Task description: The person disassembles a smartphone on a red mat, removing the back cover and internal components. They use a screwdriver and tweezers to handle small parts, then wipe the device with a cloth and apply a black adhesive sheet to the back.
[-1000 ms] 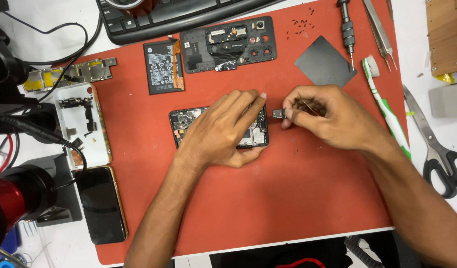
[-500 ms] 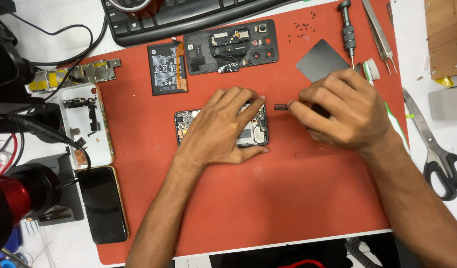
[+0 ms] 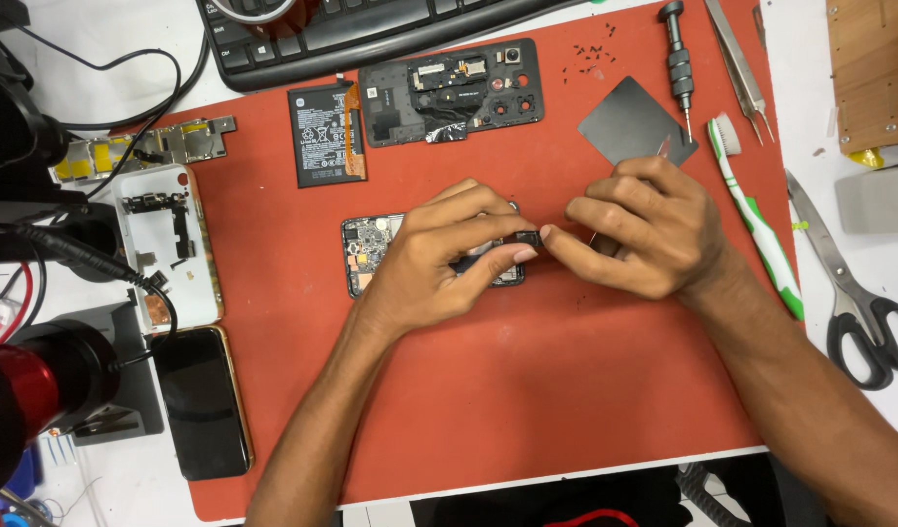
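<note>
Fingers (image 3: 515, 256) of both hands pinch one small dark part (image 3: 529, 237) above the opened phone (image 3: 369, 256) on the red mat (image 3: 527, 390).

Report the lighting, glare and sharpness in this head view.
Head view: even overhead light, soft shadows under the left hand and right hand; faint sheen on the black phone; opened phone sharp; red cylinder at the left edge blurred.

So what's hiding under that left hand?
The left hand rests on an opened phone lying on the red mat. Only the phone's left end, with small circuit parts, shows. The hand covers the rest, so what lies there cannot be seen.
</note>
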